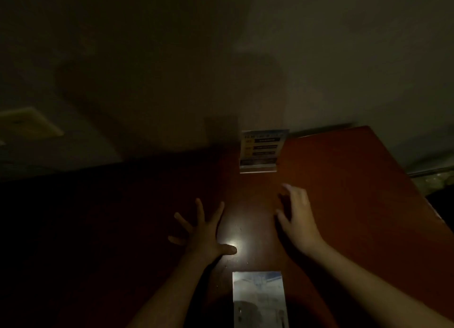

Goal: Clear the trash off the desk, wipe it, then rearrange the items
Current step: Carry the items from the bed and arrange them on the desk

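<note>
Reading the print first, we find a small sign stand [260, 150] upright at the back of the desk [344, 180], close to the wall [172, 57]. Its face carries a yellow panel with dark bars. The writing on it is too blurred to read. A pale leaflet [259, 300] lies flat at the near edge of the desk, and its print is also unreadable.

We see the left hand [204, 231] over the middle of the desk with fingers spread straight, holding nothing. The right hand [298, 219] is beside it, well short of the sign stand, with fingers loosely bent and holding nothing. We cannot tell whether either hand touches the surface.

The desk is glossy reddish-brown wood. A bright spot [234, 245] of reflected light sits just beside the left thumb. The room is dim and the desk's left part lies in deep shadow. A pale wall plate [27, 124] is mounted at far left.
</note>
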`<state>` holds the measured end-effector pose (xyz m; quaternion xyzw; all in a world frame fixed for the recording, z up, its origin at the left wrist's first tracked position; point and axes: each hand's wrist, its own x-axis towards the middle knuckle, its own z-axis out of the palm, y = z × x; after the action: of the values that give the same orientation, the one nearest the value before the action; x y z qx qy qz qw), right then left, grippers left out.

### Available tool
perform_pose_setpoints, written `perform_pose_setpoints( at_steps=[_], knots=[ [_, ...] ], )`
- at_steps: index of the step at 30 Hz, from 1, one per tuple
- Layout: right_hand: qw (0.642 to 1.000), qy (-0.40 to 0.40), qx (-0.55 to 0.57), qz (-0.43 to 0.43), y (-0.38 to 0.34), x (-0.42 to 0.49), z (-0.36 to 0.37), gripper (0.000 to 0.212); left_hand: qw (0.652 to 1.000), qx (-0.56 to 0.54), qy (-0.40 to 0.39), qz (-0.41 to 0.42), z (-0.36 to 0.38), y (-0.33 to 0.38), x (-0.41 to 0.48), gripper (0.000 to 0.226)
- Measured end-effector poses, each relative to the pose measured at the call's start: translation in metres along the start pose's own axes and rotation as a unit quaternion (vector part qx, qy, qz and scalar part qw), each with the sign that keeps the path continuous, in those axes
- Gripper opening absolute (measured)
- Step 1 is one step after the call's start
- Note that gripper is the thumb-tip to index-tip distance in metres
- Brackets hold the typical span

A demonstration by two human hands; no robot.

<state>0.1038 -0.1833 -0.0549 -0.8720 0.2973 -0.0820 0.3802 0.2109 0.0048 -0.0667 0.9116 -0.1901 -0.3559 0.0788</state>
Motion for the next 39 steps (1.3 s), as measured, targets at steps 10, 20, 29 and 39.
perform_pose_setpoints(
  at_steps=[10,20,29,39],
  knots=[
    [0.950,-0.127,0.112,0.264,-0.003,-0.170,0.001,0.042,0.998,0.060,-0.023,0.001,0.033,-0.037,-0.074,0.099],
    [0.936,-0.141,0.107,0.306,-0.012,-0.181,0.017,0.048,0.999,0.039,-0.028,-0.012,0.057,-0.050,-0.115,0.096],
    [0.924,-0.110,0.344,0.124,-0.022,-0.170,-0.022,0.009,0.997,0.041,-0.058,-0.008,0.053,-0.049,-0.107,0.106],
    [0.983,-0.055,0.164,0.060,0.011,-0.147,-0.019,0.033,0.994,0.069,-0.082,0.001,0.038,-0.046,-0.089,0.127]
  ],
)
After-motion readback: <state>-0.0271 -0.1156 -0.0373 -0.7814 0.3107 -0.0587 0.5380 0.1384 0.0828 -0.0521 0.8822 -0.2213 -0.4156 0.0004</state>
